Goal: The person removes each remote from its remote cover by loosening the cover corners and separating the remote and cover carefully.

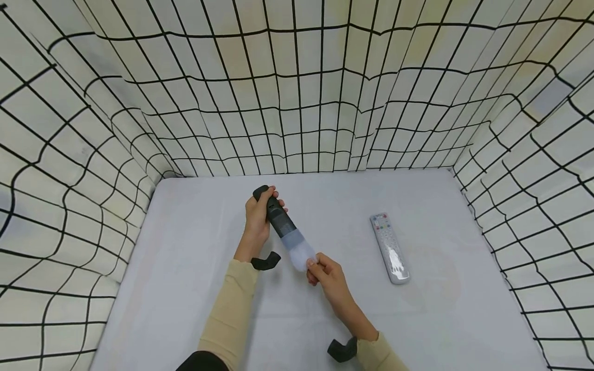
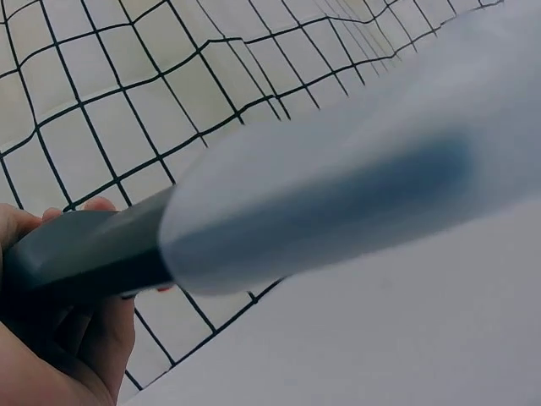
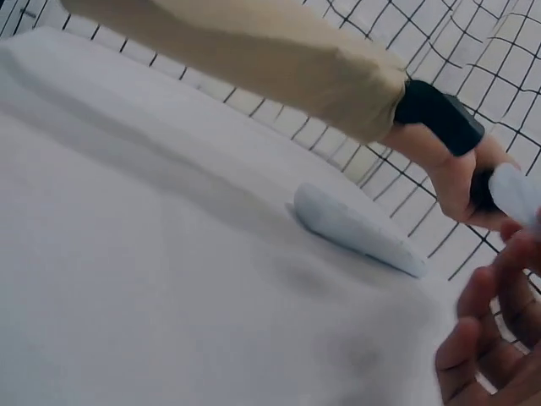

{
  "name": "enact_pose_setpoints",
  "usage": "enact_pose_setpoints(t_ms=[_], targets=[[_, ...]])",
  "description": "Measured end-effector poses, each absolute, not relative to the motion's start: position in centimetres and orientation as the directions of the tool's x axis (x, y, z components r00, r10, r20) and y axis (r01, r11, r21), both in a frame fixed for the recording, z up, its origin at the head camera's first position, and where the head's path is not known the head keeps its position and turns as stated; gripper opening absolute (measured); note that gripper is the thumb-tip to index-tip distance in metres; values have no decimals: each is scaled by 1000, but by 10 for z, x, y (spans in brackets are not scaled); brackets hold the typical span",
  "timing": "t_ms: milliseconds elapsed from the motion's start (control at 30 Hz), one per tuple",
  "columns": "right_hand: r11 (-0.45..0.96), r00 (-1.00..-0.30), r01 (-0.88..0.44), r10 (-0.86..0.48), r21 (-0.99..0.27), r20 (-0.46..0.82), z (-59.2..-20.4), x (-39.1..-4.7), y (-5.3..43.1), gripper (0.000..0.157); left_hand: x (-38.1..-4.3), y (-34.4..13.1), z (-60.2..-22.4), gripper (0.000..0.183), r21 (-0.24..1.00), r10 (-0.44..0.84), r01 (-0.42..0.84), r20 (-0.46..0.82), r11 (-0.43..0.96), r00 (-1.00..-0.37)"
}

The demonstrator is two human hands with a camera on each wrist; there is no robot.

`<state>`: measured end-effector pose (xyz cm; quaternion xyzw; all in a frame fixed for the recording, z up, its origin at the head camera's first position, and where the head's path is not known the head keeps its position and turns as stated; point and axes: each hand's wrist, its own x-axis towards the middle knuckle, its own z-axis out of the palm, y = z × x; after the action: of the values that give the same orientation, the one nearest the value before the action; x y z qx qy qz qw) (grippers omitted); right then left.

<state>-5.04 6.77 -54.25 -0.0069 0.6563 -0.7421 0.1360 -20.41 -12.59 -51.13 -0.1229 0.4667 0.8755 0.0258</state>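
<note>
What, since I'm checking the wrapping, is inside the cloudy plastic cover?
One end of the dark device shows dimly through the cover; details there are blurred. The right hand hides the pinched edge.

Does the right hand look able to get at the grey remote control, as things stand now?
Probably yes: in the head view, nothing stands between the right hand and the grey remote control. But it pinches the pale cover, so it would likely let go first.
</note>
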Motion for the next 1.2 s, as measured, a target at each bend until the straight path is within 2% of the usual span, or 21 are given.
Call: enact_pose_setpoints(t_ms=[100, 200, 333, 533, 700, 933, 1200], targets=[[6, -955, 208, -213, -978, -204, -544, -57, 74, 30, -205, -121, -507, 31, 836, -54, -151, -210, -527, -976], [44, -955, 213, -204, -976, -218, -543, -64, 78, 28, -205, -114, -503, 35, 867, -38, -146, -186, -477, -982], [42, -963, 206, -171, -978, -210, -539, -74, 79, 30, -205, -106, -499, 42, 893, 0, -155, -171, -423, -985], [-8, -973, 214, -89, -977, -212, -538, -78, 74, 26, -208, -102, -500, 37, 907, 27, -151, -153, -394, -988], [-80, -973, 226, -62, -971, -221, -535, -75, 70, 27, -211, -101, -500, 36, 900, 25, -143, -146, -411, -989], [-86, -976, 215, -58, -973, -211, -532, -73, 70, 20, -214, -102, -497, 31, 875, 29, -154, -158, -458, -987], [-63, -969, 241, -73, -968, -236, -526, -71, 72, 17, -214, -106, -496, 36, 865, 39, -167, -169, -472, -985]])
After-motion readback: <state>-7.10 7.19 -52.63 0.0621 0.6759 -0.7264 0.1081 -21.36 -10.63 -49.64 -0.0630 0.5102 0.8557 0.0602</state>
